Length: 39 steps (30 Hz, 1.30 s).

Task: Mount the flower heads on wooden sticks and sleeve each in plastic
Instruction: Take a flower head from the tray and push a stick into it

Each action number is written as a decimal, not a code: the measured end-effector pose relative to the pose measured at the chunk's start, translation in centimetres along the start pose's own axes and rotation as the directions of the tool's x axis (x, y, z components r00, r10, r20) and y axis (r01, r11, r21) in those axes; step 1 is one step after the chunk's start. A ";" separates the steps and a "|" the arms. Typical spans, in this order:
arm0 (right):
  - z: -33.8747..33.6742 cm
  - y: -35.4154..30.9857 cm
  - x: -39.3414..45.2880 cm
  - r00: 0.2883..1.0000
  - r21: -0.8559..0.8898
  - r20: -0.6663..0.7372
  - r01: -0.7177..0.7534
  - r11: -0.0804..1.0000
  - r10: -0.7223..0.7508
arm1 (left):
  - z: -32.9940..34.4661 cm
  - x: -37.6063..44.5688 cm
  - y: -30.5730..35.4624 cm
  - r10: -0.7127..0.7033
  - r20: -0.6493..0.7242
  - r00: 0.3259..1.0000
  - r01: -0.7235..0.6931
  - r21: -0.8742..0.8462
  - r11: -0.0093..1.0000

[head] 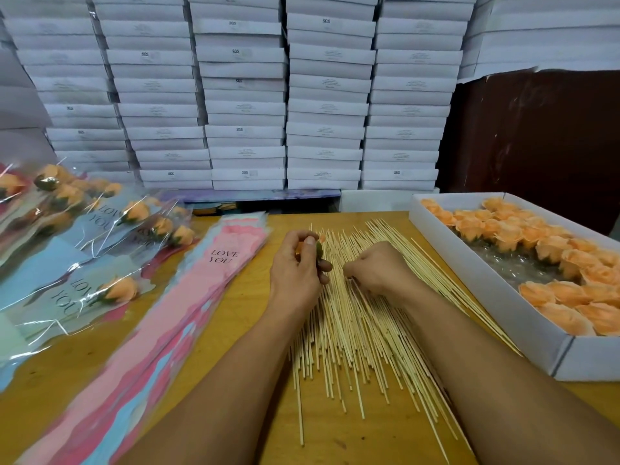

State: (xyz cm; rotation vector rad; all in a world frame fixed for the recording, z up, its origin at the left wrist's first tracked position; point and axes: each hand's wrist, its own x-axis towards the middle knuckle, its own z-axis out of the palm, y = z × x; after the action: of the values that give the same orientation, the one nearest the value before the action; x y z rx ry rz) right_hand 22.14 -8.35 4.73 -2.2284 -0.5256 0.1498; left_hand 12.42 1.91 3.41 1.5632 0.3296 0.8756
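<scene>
A wide spread of thin wooden sticks lies on the table in front of me. My left hand grips an orange flower head with a green base, just above the sticks. My right hand rests on the pile with its fingers curled down and pinching a stick. A white box at the right holds several orange flower heads. A stack of pink and blue plastic sleeves printed "LOVE YOU" lies to the left of my hands.
Sleeved flowers are piled at the far left of the wooden table. Stacks of white cartons form a wall behind the table. A dark brown panel stands at the back right.
</scene>
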 end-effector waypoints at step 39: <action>-0.5 -3.9 -6.4 0.835 0.504 0.288 0.285 0.815 -0.470 | -1.5 0.8 2.0 -0.205 -0.150 0.967 0.081 -0.585 0.807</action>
State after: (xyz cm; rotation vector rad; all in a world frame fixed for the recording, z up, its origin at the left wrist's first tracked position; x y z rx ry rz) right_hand 15.21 -9.18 7.56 -1.5996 -1.0507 0.4724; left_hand 11.41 3.08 5.49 0.8712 0.2909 0.9139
